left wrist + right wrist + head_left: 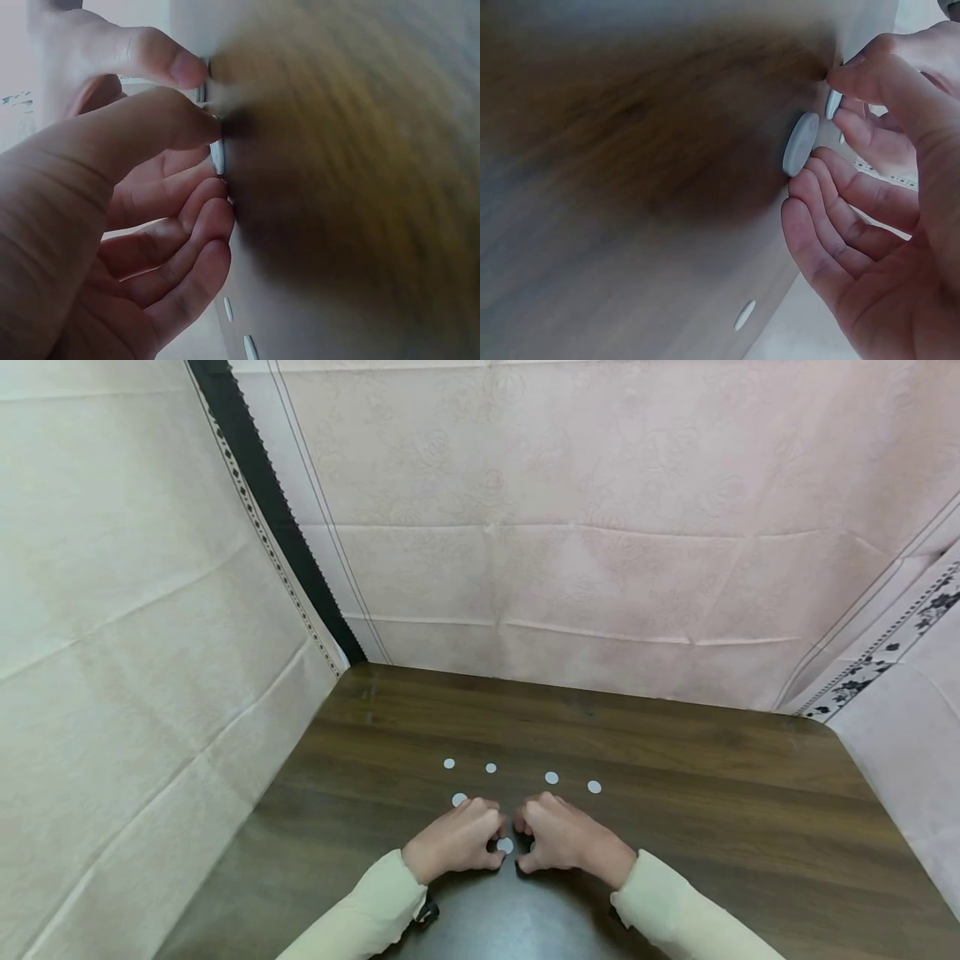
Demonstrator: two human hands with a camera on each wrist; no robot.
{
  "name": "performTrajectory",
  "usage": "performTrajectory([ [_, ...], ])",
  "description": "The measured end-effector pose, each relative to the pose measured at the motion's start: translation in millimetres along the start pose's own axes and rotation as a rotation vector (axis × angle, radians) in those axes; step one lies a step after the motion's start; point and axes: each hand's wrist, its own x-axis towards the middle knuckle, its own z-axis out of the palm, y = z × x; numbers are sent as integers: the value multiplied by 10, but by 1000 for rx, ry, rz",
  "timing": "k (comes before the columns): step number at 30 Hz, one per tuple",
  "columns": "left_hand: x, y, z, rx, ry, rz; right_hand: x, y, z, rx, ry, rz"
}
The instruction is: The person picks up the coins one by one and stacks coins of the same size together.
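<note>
L hand (461, 835) pinching wht disc (506, 845) at tips | R hand (566, 833) curled rnd 2nd disc (801, 145)

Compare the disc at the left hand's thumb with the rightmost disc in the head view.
The first disc touches the left hand; the rightmost disc lies untouched. The first disc is nearer the camera and looks slightly larger, while the rightmost disc is farther off and looks smaller. Both are pale and round.
</note>
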Motion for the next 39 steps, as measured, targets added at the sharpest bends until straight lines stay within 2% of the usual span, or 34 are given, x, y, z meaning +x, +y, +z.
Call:
performTrajectory([
  [4,-9,-4,1,-42,-7,-16,61,-32,33,19,3,-35],
  [10,-31,-13,-1,-85,-4,-26,114,-53,59,58,1,-36],
  [20,-49,-50,21,-107,34,15,149,-63,48,82,-29,-15],
  [32,-68,-60,31,-108,39,27,142,-90,31,88,-40,-4],
  [39,-122,-101,-32,-80,20,26,137,-79,47,75,-36,17],
])
